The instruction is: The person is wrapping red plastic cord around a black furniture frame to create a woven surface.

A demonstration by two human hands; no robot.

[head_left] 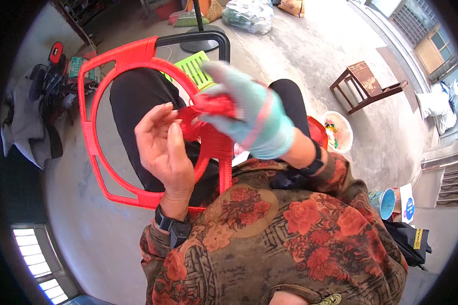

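A square frame (86, 131) with a ring inside it rests on my lap, mostly wrapped in red cord; a bare black stretch shows at its far right corner. My right hand (254, 114), in a pale teal glove with a pink band and smeared by motion, grips a bundle of red cord (213, 105) over the frame's right side. Bare and half curled, my left hand (163, 145) is beside the red strands, thumb and fingers apart. Its fingertips are close to the strands; whether they touch cannot be made out.
A lime-green slotted stool (194, 68) stands beyond my knees. Right of my leg is a white tub (339, 133) with small coloured things. Farther right is a wooden stool (364, 81); a blue bucket (382, 202) is near my right side. A parked scooter (48, 91) stands left.
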